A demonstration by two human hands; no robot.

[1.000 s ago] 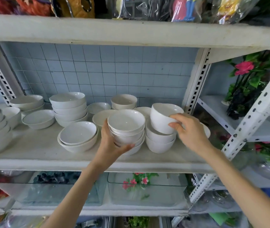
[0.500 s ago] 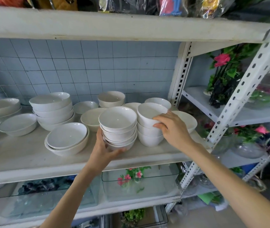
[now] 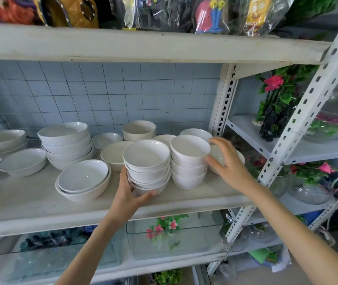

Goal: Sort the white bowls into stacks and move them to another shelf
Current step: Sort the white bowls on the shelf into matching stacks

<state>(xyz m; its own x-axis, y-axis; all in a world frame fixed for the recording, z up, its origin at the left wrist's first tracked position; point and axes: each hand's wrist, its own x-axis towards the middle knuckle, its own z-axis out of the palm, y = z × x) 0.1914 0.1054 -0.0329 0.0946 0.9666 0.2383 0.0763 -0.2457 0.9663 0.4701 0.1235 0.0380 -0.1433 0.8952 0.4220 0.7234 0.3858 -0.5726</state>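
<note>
While the left hand clasps a glossy white bowl stack — the right hand, fingers spread, flanks deeper bowls.

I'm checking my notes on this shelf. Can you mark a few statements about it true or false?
1. The left hand grips the base of the middle bowl stack. True.
2. The right hand is a closed fist. False: its fingers are spread beside the deep bowl stack.
3. The deep bowl stack has five bowls. False: three show.
4. The wall behind is tiled. True.
</note>
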